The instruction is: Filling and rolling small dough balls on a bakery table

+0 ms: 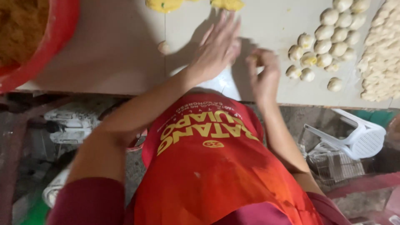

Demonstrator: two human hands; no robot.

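My left hand [217, 46] lies flat on the pale table [125, 54] with its fingers spread and holds nothing that I can see. Whether anything lies under the palm is hidden. Just to its right, my right hand [263, 71] is curled, pinching a small piece of dough [254, 58] between fingertips and thumb. Under both wrists lies a white plastic sheet [221, 82]. One small dough ball [163, 47] sits alone left of my left hand. Several round dough balls [323, 46] are grouped to the right of my right hand.
A red bowl [58, 29] of orange crumbly filling stands at the table's left. Two yellow lumps [164, 5] lie at the far edge. A heap of pale dough pieces [381, 54] is at the far right. A white plastic chair [358, 137] and a wire rack [337, 164] stand below.
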